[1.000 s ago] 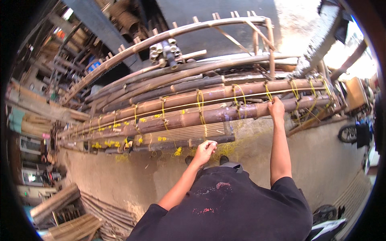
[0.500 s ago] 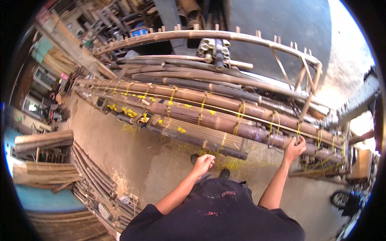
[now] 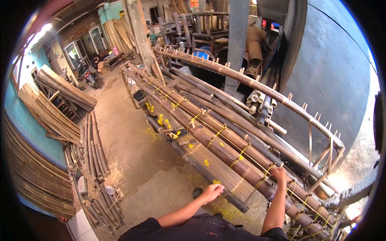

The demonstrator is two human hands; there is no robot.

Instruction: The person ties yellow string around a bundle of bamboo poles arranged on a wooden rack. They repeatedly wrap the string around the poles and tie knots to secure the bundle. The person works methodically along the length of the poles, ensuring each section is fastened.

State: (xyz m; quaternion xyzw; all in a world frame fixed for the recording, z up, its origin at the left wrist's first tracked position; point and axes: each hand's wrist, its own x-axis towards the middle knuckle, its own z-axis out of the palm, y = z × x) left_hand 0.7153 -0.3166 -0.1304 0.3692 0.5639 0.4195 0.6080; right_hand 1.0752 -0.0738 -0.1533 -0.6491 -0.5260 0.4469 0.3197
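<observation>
Two long brown bamboo poles (image 3: 225,154) lie side by side, bound at intervals with yellow cord (image 3: 240,156) and with a thin pale strip running along them. My right hand (image 3: 278,174) is at the far pole, fingers curled in beside a cord loop; what they grip is hidden. Closed in a pinch, my left hand (image 3: 213,192) is over the near end of a slatted bamboo panel (image 3: 219,170); anything in its fingers is too small to make out. Yellow cord bundles (image 3: 161,120) hang along the panel's near side, by a dark tool (image 3: 173,134).
A raised bamboo rail with pegs (image 3: 257,85) runs behind the poles. More poles (image 3: 225,105) lie beneath it, by a grey pillar (image 3: 237,44). Loose yellow cord (image 3: 229,209) tangles on the floor. Stacked bamboo (image 3: 94,144) and slat panels (image 3: 48,106) line the left.
The view has turned, so the workshop's far end shows more. My right hand has shifted from the near pole to the far one. My left hand has come up to the panel's end, still closed.
</observation>
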